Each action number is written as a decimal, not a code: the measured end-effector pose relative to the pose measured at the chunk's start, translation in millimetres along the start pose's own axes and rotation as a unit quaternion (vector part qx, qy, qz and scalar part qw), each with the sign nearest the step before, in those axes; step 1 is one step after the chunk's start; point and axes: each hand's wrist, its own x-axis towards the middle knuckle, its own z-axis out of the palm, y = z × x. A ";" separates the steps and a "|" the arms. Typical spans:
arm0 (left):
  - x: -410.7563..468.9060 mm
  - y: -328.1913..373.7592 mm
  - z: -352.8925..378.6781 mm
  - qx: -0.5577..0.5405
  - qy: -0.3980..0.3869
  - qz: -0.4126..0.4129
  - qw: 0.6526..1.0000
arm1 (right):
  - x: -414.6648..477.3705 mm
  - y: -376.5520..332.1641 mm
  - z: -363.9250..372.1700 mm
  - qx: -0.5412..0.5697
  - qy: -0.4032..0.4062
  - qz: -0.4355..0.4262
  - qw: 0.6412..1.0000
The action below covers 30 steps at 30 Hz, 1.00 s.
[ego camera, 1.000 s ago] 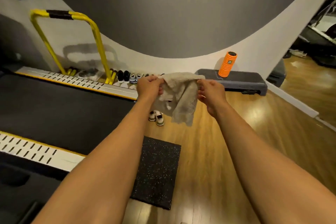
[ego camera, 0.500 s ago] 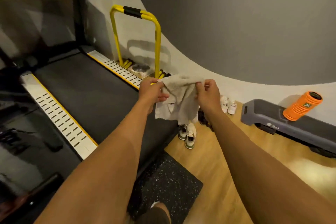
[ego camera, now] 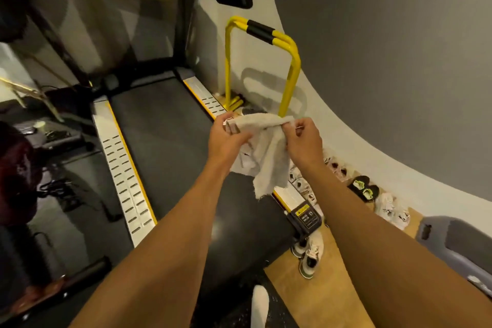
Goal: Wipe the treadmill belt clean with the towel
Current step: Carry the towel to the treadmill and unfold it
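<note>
So you had the towel point(ego camera: 263, 152) up in the air between both hands, left hand point(ego camera: 229, 138) pinched shut on one end of its top edge and right hand point(ego camera: 303, 141) pinched shut on the other, with the rest hanging down loose and crumpled. It was hanging over the right side of the dark treadmill belt point(ego camera: 159, 141), not touching it, and the yellow rail point(ego camera: 290, 72) stood by the wall just past your hands, with a bunch of shoes point(ego camera: 364, 189) lined up on the floor along the wall.
</note>
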 end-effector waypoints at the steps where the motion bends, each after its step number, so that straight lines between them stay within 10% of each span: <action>1: 12.6 2.1 0.5 0.021 0.018 0.021 0.999 | 15.6 -4.0 9.3 0.005 -0.009 -0.008 1.000; 11: 147.5 50.6 -25.6 0.173 0.217 0.076 0.958 | 161.7 -71.8 102.6 0.044 -0.121 -0.092 0.987; 30: 480.1 93.5 -186.2 0.184 0.293 -0.016 0.938 | 383.0 -206.1 388.6 0.022 -0.227 -0.056 0.972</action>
